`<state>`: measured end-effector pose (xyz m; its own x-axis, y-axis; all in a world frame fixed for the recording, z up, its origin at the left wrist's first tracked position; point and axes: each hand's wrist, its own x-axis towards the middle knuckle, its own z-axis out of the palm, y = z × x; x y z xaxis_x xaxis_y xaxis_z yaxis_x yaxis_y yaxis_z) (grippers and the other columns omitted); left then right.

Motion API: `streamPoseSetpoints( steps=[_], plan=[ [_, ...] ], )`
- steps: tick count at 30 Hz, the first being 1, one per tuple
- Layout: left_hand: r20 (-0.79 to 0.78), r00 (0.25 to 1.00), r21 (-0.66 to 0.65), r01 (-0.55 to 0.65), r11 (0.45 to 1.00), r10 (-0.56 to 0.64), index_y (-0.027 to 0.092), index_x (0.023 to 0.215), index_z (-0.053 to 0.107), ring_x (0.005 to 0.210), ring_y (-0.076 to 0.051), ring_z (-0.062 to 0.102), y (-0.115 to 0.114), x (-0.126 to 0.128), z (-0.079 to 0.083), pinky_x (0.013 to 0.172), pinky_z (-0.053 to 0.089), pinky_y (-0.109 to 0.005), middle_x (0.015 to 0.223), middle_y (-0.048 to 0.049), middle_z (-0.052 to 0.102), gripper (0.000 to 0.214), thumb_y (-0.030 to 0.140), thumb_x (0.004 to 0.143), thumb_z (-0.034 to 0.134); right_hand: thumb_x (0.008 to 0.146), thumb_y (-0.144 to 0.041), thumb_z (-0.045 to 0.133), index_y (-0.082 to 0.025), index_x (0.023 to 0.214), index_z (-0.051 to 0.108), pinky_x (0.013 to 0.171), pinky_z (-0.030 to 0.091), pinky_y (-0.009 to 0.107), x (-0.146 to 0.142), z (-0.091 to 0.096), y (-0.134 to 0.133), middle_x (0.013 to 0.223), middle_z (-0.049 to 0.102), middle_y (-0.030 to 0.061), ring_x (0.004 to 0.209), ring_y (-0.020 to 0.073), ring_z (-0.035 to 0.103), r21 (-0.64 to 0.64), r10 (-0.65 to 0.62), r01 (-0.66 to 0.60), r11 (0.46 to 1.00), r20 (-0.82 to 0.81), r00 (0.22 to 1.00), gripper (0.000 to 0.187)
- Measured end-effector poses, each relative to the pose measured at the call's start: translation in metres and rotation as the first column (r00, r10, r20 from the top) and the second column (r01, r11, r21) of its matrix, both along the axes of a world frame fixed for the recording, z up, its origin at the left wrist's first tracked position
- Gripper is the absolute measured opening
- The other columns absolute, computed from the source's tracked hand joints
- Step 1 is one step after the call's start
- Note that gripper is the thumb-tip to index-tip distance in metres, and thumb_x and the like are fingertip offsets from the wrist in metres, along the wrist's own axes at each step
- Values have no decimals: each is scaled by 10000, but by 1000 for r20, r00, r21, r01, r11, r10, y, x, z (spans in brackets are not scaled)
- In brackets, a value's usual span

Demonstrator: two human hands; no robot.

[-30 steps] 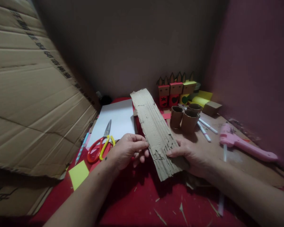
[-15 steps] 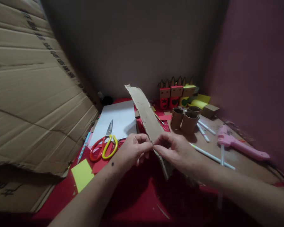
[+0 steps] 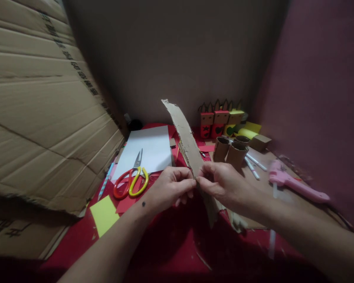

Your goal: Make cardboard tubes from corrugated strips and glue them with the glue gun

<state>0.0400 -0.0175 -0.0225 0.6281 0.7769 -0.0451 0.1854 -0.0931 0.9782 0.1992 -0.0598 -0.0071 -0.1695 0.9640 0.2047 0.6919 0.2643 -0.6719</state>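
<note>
A long, curved strip of cardboard (image 3: pixel 185 131) with ragged edges stands slanted between my hands, its far end raised toward the wall. My left hand (image 3: pixel 174 184) pinches the strip's left edge with thumb and forefinger. On the other side, my right hand (image 3: pixel 221 179) grips the same strip close by, so that both thumbs nearly meet. The lower end of the strip hangs below my right hand over the red tabletop (image 3: pixel 171 243). Scissors (image 3: pixel 135 177) with one red and one yellow handle lie left of my left hand, blades on a white paper sheet (image 3: pixel 150 143).
Right of the strip stand several cardboard tubes (image 3: pixel 236 154), with decorated red and yellow figures (image 3: pixel 220 120) behind. A pink glue gun (image 3: pixel 297 184) lies at the right. A large cardboard sheet (image 3: pixel 47 118) rises at the left, near a yellow paper piece (image 3: pixel 104 216).
Both hands have shifted slightly right along with the cardboard strip, which now appears more edge-on. The view has also moved a little.
</note>
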Motion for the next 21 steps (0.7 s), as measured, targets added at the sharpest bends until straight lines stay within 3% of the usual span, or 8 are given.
streamPoseSetpoints(
  steps=[10,16,21],
  plan=[
    [30,1000,-28,12,1000,-11,156,586,501,331,-43,412,3,1,0,327,324,-156,448,61,491,162,195,738,543,796,-206,459,-178,662,478,509,339,227,5,-4,1,609,503,-18,566,107,461,-108,33,-55,993,-193,981,138],
    [28,999,-31,23,999,-22,152,597,509,351,-39,418,1,1,2,342,307,-149,453,61,495,169,197,758,531,776,-198,472,-182,650,470,503,324,239,0,-1,0,610,521,-6,570,118,470,-59,-16,12,998,-63,998,127],
    [0,1000,-19,24,1000,-24,158,600,500,355,-45,419,0,1,2,343,319,-160,477,57,507,177,213,767,529,772,-158,456,-188,653,435,517,323,243,0,-5,-1,617,514,-5,569,115,452,14,4,-4,1000,-28,1000,124]
  ],
)
